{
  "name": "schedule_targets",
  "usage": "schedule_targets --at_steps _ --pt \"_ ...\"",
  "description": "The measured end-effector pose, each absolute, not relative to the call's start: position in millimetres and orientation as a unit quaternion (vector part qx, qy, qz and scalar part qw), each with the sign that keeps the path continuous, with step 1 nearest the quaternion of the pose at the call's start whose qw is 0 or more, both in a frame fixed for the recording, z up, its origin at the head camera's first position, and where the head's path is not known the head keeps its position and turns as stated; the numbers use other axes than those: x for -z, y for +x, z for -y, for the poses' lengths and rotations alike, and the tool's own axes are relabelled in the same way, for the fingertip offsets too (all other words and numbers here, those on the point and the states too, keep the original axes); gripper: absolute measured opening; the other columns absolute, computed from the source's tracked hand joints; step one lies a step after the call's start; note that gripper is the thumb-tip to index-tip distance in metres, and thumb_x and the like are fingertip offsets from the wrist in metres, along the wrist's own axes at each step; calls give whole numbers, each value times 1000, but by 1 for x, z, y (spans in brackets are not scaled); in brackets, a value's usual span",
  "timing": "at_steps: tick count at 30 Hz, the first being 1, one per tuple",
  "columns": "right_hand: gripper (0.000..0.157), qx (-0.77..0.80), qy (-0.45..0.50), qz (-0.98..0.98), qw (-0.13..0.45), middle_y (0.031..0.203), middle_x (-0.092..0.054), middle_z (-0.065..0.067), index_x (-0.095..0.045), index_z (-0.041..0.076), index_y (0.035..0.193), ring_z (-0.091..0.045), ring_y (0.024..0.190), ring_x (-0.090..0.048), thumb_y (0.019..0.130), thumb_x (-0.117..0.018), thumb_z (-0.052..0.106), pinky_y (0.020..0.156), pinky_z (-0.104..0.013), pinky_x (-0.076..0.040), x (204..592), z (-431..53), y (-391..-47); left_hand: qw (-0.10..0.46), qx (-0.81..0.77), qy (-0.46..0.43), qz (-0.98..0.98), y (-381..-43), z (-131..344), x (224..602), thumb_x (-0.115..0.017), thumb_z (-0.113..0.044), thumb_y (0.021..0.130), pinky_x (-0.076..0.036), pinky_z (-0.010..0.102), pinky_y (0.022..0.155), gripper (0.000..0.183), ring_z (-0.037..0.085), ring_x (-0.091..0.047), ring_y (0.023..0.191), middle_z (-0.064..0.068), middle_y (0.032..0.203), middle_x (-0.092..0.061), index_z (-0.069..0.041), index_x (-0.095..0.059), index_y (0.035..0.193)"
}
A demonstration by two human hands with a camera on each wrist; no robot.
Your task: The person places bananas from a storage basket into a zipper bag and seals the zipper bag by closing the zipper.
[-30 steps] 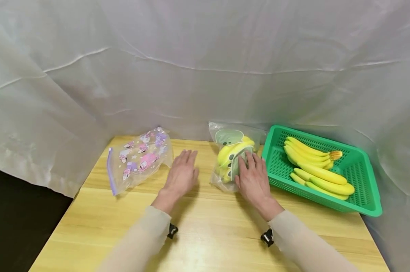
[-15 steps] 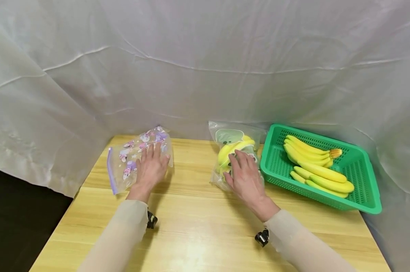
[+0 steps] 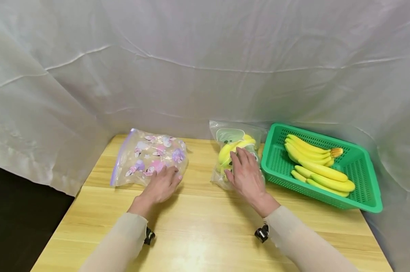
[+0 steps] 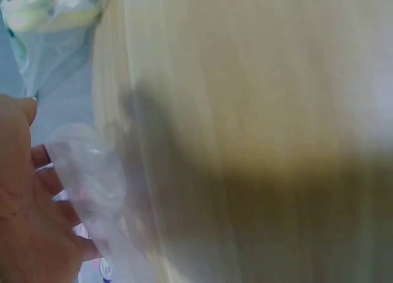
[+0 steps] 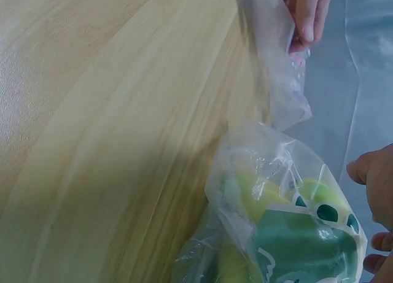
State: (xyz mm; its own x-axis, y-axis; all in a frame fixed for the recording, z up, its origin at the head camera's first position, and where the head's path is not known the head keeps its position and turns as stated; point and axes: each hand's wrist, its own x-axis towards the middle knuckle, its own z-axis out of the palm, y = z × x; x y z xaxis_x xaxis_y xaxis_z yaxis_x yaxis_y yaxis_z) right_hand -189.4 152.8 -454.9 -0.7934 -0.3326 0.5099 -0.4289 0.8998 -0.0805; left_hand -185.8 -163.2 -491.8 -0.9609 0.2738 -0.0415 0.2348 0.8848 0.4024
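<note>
My left hand (image 3: 160,186) rests on the near right part of a clear zip bag (image 3: 140,149) with pink and purple cartoon prints. In the left wrist view, the fingers of this left hand (image 4: 31,203) touch the bag's plastic (image 4: 98,172) while the thumb stands apart. The bag's purple zip edge faces left. Loosely bent, my right hand (image 3: 247,175) lies over a second clear bag (image 3: 229,134), which has green prints and holds yellow bananas (image 3: 229,150). In the right wrist view, the right hand's thumb and fingers (image 5: 381,197) are spread beside the banana bag (image 5: 307,240).
At the right stands a green perforated basket (image 3: 361,181) with several bananas (image 3: 322,172) in it, close beside the banana bag. The wooden table (image 3: 198,226) ends at a grey cloth (image 3: 191,94) behind. A dark area (image 3: 17,211) lies beyond its left edge.
My left hand has moved left onto the cartoon-printed bag, then nearer to me. That bag has turned and spread to the right. The right hand has shifted slightly left over the banana bag.
</note>
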Motion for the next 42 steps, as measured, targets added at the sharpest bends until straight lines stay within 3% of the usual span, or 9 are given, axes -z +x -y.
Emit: schedule_targets --at_steps 7,13,21,23,28,32,37,40,42 --pt "67 -93 199 947 233 144 -44 -25 -46 1 138 -44 135 -39 87 -68 38 112 -57 -30 458 -151 -191 98 -204 122 -966 -164 174 477 -25 -48 104 -13 69 112 56 42 -49 131 14 142 -54 -15 -38 148" --pt "80 -87 165 964 189 155 -29 -25 -35 5 148 -46 143 -26 88 -67 46 113 -61 -26 460 -153 -195 111 -177 95 -973 -154 191 467 -30 -55 102 -35 60 106 64 44 -58 117 18 127 -64 -9 -38 146" --pt "83 -94 139 975 147 160 -19 -21 -30 7 151 -43 147 -17 89 -62 52 114 -62 -21 459 -155 -197 89 -122 -51 -987 -144 172 454 -35 -67 94 -30 75 94 84 57 -37 125 36 136 -41 3 -37 140" --pt "83 -97 139 974 147 160 -20 -21 -30 7 151 -43 147 -17 89 -62 52 114 -63 -21 459 -155 -198 87 -124 -79 -985 -145 160 454 -32 -68 94 -25 78 96 88 58 -30 130 37 142 -35 3 -29 146" --pt "82 -97 141 974 147 160 -20 -20 -31 8 150 -43 147 -19 89 -63 52 113 -63 -22 459 -153 -199 124 -138 -120 -975 -152 135 461 -30 -82 85 -3 82 100 111 61 1 141 33 158 -1 -1 0 155" --pt "81 -97 144 974 148 160 -20 -18 -32 9 150 -42 146 -20 89 -63 52 114 -62 -22 460 -153 -200 151 -122 -104 -976 -152 124 470 -42 -87 75 0 80 102 124 62 7 139 33 157 8 -2 2 155" --pt "77 -97 150 971 160 159 -23 -18 -35 10 148 -42 145 -23 89 -63 51 112 -63 -25 461 -155 -201 174 -117 11 -978 -146 126 474 -67 -70 73 -1 75 107 115 53 7 144 27 160 5 -14 -13 157" --pt "75 -101 151 969 166 158 -25 -18 -38 10 147 -42 145 -25 89 -64 49 112 -62 -26 461 -157 -200 210 -122 100 -965 -140 133 470 -80 -49 70 1 72 110 105 46 8 147 19 162 2 -23 -24 155" --pt "72 -103 151 969 168 158 -26 -19 -39 8 146 -42 144 -25 90 -63 48 113 -60 -25 460 -158 -198 238 -117 144 -953 -135 138 465 -81 -32 72 2 70 111 96 42 9 148 13 163 -1 -29 -30 153"
